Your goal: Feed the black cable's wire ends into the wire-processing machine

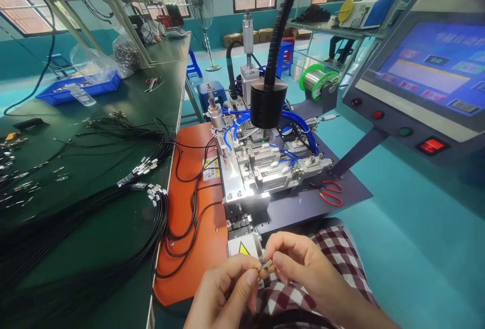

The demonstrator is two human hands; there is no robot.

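Observation:
My left hand (231, 288) and my right hand (297, 263) meet above my lap, thumbs and fingers pinched close together. Between the fingertips shows a small piece with thin coloured wires (268, 264), partly hidden and too small to make out fully. Both hands seem to grip it. Just beyond them sits a white housing with a yellow warning triangle (243, 249), at the near end of the metal bench machine (265, 167). Black cables (195, 197) run over the orange board (182, 281) to the left of my hands.
Bundled black cables with metal ends (155, 195) lie on the green bench (113, 233) at left, near a blue tray (79, 89). Red-handled scissors (332, 193) rest right of the machine. A tilted touchscreen (435, 61) and a solder wire spool (318, 82) stand beyond.

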